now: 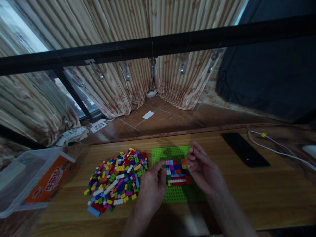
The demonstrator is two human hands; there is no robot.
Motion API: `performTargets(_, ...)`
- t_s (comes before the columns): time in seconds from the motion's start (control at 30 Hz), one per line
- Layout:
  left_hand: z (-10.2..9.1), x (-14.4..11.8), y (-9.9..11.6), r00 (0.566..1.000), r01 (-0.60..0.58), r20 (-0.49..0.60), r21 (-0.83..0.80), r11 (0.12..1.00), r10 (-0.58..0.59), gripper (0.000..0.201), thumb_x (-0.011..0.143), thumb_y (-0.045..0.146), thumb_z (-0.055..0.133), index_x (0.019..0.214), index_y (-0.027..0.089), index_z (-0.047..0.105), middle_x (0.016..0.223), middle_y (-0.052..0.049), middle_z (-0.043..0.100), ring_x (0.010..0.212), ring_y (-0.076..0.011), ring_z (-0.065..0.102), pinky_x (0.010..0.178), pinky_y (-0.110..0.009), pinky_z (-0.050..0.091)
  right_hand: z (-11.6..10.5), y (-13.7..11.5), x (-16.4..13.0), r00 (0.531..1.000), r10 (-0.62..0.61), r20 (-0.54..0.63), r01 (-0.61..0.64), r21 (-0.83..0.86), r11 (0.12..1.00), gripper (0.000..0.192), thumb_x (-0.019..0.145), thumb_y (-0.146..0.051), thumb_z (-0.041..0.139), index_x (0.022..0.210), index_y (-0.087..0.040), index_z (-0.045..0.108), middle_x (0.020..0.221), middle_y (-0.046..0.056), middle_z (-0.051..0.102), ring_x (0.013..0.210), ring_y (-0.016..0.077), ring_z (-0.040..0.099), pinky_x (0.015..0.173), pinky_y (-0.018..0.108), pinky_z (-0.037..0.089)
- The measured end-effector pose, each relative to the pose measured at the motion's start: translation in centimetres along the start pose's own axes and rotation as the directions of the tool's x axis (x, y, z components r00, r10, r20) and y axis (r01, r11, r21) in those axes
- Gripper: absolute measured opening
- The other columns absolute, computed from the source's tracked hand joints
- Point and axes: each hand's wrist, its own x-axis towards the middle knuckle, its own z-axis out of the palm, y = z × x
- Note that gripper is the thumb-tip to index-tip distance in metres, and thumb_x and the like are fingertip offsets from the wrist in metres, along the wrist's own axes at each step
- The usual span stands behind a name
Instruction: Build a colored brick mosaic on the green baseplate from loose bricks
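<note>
Bricks in many colours sit joined in a small block (pixel 177 172) on a green baseplate (pixel 172 154), right between our two hands. We note rows of red, blue, white, pink and orange on the block; single studs are too small to make out.

Our left hand (pixel 151 191) lies at the block's left edge, fingers curled, thumb and forefinger tips touching the bricks there. Whether a separate piece is pinched between them, we cannot tell.

Our right hand (pixel 203 171) hovers at the block's upper right corner, fingers loosely bent and drawn together, tips just beside the top row. It may be holding something small; the view does not show it.

Left of our left hand, and just beside it, a loose heap of bricks (pixel 116 179) spreads over the wooden table (pixel 259 194). Further left again, well apart from the hand, a clear plastic tub (pixel 22 184) with an orange label lies on its side.

Right of our right hand, well apart, a dark phone (pixel 244 153) rests flat on the table, and beyond it a white cable (pixel 276 148) trails toward the right edge.

Beyond both hands, a black bar (pixel 158 46) crosses in front of striped curtains (pixel 123 72).
</note>
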Motion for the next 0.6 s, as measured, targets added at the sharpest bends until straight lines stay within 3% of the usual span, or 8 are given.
performTargets(0.17, 0.1, 0.0, -0.2, 1.000, -0.018, -0.001, -0.031, 0.999, 0.018, 0.035, 0.092, 0.024, 0.044, 0.119, 0.018, 0.066, 0.097, -0.006, 0.075, 0.084, -0.0195, 0.070, 0.075, -0.030, 0.052, -0.6, -0.1, 0.3, 1.000, 0.019, 0.010, -0.019, 0.016, 1.000, 0.014, 0.077, -0.031, 0.075, 0.088, -0.023, 0.072, 0.083, -0.001, 0.074, 0.066, 0.0086, 0.067, 0.060, 0.017, 0.056)
performTargets(0.43, 0.5, -0.2, -0.3, 0.999, -0.044, -0.033, -0.078, 0.996, 0.041, 0.032, 0.093, 0.023, 0.046, 0.117, 0.018, 0.067, 0.096, -0.006, 0.075, 0.079, -0.0200, 0.069, 0.068, -0.030, 0.054, -0.4, -0.1, 0.4, 1.000, 0.025, 0.006, -0.025, 0.002, 1.000, 0.015, 0.078, -0.032, 0.071, 0.090, -0.024, 0.073, 0.094, 0.002, 0.077, 0.096, 0.0151, 0.070, 0.094, 0.030, 0.054)
performTargets(0.53, 0.8, -0.7, 0.4, 0.992, -0.088, -0.106, -0.208, 0.974, 0.067, 0.029, 0.094, 0.023, 0.047, 0.111, 0.018, 0.069, 0.092, -0.007, 0.074, 0.078, -0.0198, 0.069, 0.069, -0.029, 0.054, -0.3, 0.1, 0.1, 0.999, 0.032, 0.037, -0.031, -0.049, 0.998, 0.019, 0.078, -0.036, 0.070, 0.094, -0.025, 0.073, 0.087, 0.001, 0.077, 0.097, 0.0168, 0.070, 0.098, 0.033, 0.053)
performTargets(0.6, 1.0, -1.3, 1.0, 0.981, -0.120, -0.183, -0.306, 0.944, 0.066, 0.029, 0.095, 0.027, 0.045, 0.111, 0.018, 0.068, 0.088, -0.007, 0.074, 0.072, -0.0177, 0.067, 0.066, -0.029, 0.054, -0.3, 0.4, 0.0, 0.998, 0.040, 0.044, -0.036, -0.103, 0.994, 0.023, 0.078, -0.039, 0.071, 0.096, -0.025, 0.072, 0.075, -0.001, 0.075, 0.090, 0.0161, 0.071, 0.092, 0.030, 0.055)
